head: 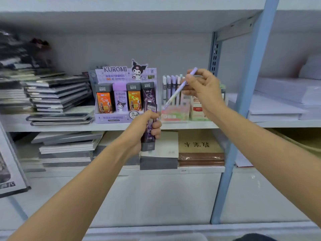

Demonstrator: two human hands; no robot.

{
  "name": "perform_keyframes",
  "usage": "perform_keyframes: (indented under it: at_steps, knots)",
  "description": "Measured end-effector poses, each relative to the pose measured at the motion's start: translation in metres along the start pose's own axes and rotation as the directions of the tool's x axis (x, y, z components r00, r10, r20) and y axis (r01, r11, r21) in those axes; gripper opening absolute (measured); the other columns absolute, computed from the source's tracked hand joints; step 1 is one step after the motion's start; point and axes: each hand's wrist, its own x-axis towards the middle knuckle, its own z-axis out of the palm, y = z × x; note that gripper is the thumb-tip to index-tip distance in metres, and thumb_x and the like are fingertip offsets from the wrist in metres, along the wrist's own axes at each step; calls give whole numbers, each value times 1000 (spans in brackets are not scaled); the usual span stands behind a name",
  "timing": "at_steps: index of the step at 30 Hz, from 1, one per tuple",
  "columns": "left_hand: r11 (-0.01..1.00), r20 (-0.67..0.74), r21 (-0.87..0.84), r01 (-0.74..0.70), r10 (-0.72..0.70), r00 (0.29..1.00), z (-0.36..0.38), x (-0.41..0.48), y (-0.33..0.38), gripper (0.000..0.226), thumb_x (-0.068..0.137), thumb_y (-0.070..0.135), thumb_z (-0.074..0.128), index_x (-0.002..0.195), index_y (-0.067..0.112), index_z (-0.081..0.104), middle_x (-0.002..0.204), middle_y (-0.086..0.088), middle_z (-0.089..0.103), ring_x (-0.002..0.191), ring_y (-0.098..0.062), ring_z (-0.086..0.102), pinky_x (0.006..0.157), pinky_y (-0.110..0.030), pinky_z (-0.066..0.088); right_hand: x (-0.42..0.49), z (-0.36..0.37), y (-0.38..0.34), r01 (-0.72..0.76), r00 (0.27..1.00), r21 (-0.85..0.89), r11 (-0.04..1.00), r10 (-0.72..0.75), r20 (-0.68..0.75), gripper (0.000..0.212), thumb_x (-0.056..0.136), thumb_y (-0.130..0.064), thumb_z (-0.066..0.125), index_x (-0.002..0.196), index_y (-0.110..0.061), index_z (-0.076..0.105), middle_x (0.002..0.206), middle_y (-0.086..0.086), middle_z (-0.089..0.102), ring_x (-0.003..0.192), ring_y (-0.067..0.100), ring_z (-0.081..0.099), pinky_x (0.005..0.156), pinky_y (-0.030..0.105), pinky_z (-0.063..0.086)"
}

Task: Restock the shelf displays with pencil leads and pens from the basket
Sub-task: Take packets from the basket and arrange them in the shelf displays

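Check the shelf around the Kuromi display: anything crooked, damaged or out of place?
The lead case in the left hand is upside down: its grey cap points down, while those in the Kuromi display have caps up. The notebook stack left of it is fanned unevenly. No damage shows.

Bare forearms (pixel 78 185) run to the left hand (pixel 145 131) and right hand (pixel 203 89), both bare too.
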Motion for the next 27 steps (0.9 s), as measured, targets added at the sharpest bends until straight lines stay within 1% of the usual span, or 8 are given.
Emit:
perform_keyframes:
  at_steps: [3,6,9,13,18,21,25,27]
  knots:
    - [1000,-27,5,-18,18,999,0,8,15,7,92,11,41,88,15,39,59,2,44,45,-12,38,46,-26,39,29,-9,-13,78,995,-62,995,-82,-57,6,94,-8,60,97,-11,56,88,14,69,75,21,71,64,26,57]
    - [996,-40,61,-59,62,997,-1,15,26,10,94,8,43,85,12,41,66,-4,51,49,-15,42,45,-27,41,47,-11,-13,73,996,-218,973,-81,-26,10,94,-7,60,101,-4,55,90,19,69,76,26,71,65,29,59]
    - [985,-63,102,-141,148,987,-4,21,31,5,97,9,47,97,5,48,70,-8,57,51,-18,51,45,-26,45,55,-6,-3,48,998,-329,943,-36,43,15,93,-5,60,105,2,56,94,25,68,76,30,71,64,31,61]
    - [980,-62,101,-174,181,982,-9,27,31,18,99,20,52,102,3,57,76,-10,65,57,-18,60,54,-26,54,57,1,15,41,993,-428,903,10,115,16,91,-6,63,106,1,60,93,20,69,75,24,72,67,31,61]
    - [979,-37,101,-179,184,982,-11,38,29,21,100,23,51,108,7,61,78,-11,67,58,-18,62,58,-27,57,68,3,20,25,982,-482,876,68,174,16,91,-8,65,104,-1,61,87,17,70,77,26,73,72,34,61]
    - [980,-32,82,-179,182,983,-12,43,28,20,99,23,52,107,9,63,78,-10,68,60,-19,64,60,-30,58,75,4,18,38,959,-519,854,115,259,14,91,-10,65,104,-6,61,86,15,72,78,27,73,75,36,61]
    - [977,-38,110,-182,187,982,-14,48,27,20,99,26,53,107,12,63,77,-10,68,59,-19,64,58,-31,57,77,8,23,57,945,-548,835,132,299,24,91,-9,65,111,-13,52,87,17,72,78,25,73,71,33,61]
    - [977,-40,114,-181,186,982,-17,49,27,20,99,27,53,108,12,63,78,-10,68,60,-19,64,57,-30,58,78,9,25,62,952,-522,851,106,286,21,92,-11,63,110,-14,52,85,17,72,75,25,72,69,31,61]
